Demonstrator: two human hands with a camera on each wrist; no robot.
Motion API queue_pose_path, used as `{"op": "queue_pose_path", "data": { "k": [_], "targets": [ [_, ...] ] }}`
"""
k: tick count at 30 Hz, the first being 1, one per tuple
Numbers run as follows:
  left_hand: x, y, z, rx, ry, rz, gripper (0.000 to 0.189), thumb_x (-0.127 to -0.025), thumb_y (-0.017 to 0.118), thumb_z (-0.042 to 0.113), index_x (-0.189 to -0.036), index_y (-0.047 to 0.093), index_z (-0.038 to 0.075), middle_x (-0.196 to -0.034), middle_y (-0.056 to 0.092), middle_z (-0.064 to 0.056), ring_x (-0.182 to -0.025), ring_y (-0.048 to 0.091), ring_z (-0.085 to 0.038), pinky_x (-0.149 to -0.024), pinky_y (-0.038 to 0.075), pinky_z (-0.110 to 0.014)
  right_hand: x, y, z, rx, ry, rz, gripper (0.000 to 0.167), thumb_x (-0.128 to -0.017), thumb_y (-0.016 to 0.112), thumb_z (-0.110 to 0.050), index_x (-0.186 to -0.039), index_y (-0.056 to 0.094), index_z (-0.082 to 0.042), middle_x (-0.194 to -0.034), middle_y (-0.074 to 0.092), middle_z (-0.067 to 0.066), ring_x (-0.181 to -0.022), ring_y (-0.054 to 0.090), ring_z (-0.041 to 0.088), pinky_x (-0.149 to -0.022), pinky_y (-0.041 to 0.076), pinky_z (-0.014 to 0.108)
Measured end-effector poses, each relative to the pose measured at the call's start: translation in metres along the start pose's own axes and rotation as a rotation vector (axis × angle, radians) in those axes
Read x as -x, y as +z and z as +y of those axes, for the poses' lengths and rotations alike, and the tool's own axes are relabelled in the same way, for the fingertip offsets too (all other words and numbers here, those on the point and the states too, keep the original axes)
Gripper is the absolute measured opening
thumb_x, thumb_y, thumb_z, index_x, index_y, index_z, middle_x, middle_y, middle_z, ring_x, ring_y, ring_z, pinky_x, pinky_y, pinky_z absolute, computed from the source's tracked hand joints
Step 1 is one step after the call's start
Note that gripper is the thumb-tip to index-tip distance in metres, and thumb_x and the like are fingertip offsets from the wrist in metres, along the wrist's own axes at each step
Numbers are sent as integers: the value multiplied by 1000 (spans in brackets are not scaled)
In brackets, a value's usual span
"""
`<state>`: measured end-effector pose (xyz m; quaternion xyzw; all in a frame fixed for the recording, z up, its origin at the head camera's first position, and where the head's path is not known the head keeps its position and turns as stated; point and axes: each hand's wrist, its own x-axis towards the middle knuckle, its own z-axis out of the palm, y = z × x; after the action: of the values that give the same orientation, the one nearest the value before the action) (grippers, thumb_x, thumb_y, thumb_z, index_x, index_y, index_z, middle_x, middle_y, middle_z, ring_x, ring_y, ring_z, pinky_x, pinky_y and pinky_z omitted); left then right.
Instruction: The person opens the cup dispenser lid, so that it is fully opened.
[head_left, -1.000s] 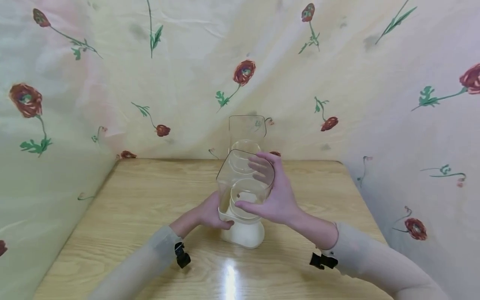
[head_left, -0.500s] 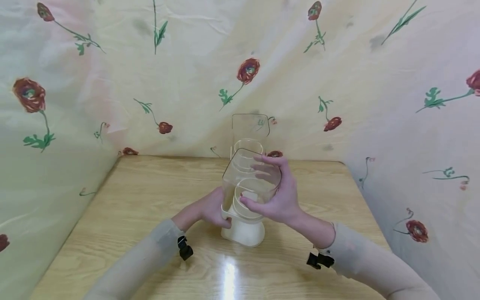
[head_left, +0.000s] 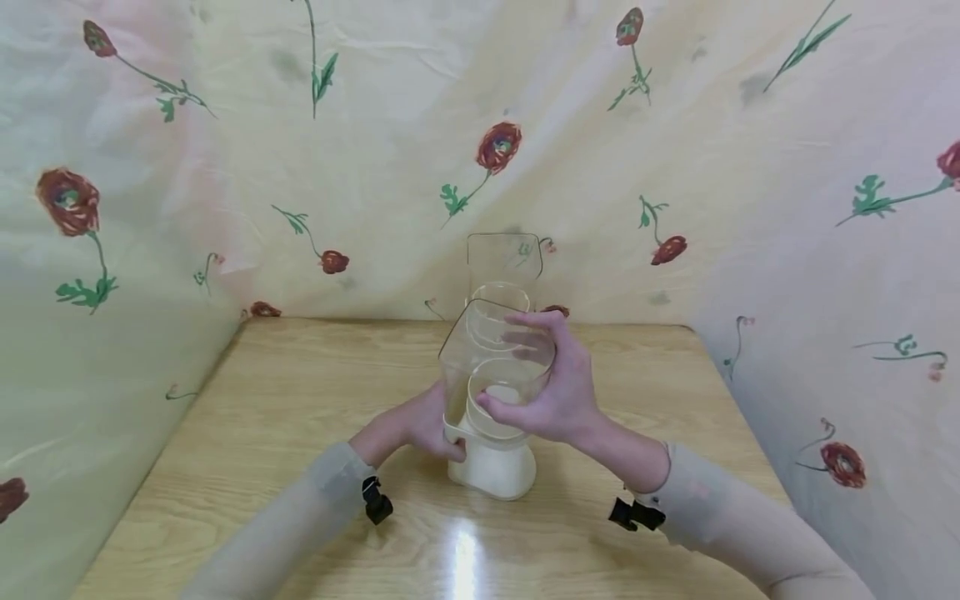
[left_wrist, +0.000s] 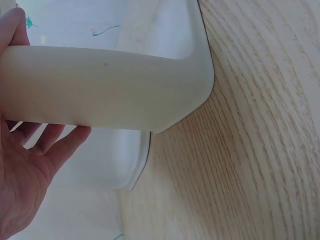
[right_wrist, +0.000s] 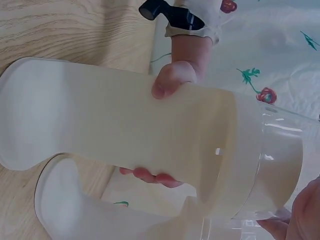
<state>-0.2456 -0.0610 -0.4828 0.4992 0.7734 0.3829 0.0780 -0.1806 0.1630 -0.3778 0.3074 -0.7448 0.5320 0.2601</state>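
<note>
A white stand [head_left: 492, 473] with a clear rectangular top part [head_left: 463, 354] stands on the table before me, a clear round cup shape [head_left: 487, 375] inside that top. My left hand [head_left: 429, 423] grips the white column [right_wrist: 125, 120] just under the top; the left wrist view shows its fingers wrapped round the column. With my right hand [head_left: 558, 392] I hold the clear top at its right side, thumb in front and fingers seen through the wall. The right fingertips are partly hidden in the right wrist view. Right behind stands a similar stand [right_wrist: 115, 212] with its own clear top [head_left: 495, 250].
The wooden table [head_left: 322, 367] reaches back to a flower-printed cloth [head_left: 375, 150], which also hangs at the left and right. Light glares on the table [head_left: 464, 554] near the front.
The clear top swings a little to the right, then back to the left, with my hands on it and the column. The whole head view shifts slightly. Both grips stay the same.
</note>
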Motion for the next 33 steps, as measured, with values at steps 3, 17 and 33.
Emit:
{"op": "queue_pose_path", "data": {
  "k": [3, 17, 33],
  "targets": [
    [-2, -1, 2, -26, -7, 6, 72, -59, 79, 11, -126, 51, 12, -110, 65, 2, -100, 57, -8, -96, 52, -28, -1, -1, 1, -1, -27, 14, 91, -59, 98, -19, -135, 53, 3, -133, 66, 25, -106, 75, 42, -83, 67, 45],
    [-2, 5, -2, -12, 28, 51, 73, -57, 78, 13, -126, 55, 7, -110, 69, -1, -101, 60, -9, -96, 55, -28, 4, -1, 11, -60, -128, 64, 89, -70, 96, -39, -133, 55, 8, -128, 65, 30, -102, 77, 41, -81, 67, 40],
    [-1, -1, -3, 52, -8, 14, 74, -59, 80, 10, -127, 52, 9, -112, 69, -2, -103, 61, -10, -100, 54, -30, -5, 2, 6, 8, -84, 32, 88, -63, 97, -30, -130, 56, 8, -125, 64, 26, -98, 76, 48, -77, 67, 43]
  ]
}}
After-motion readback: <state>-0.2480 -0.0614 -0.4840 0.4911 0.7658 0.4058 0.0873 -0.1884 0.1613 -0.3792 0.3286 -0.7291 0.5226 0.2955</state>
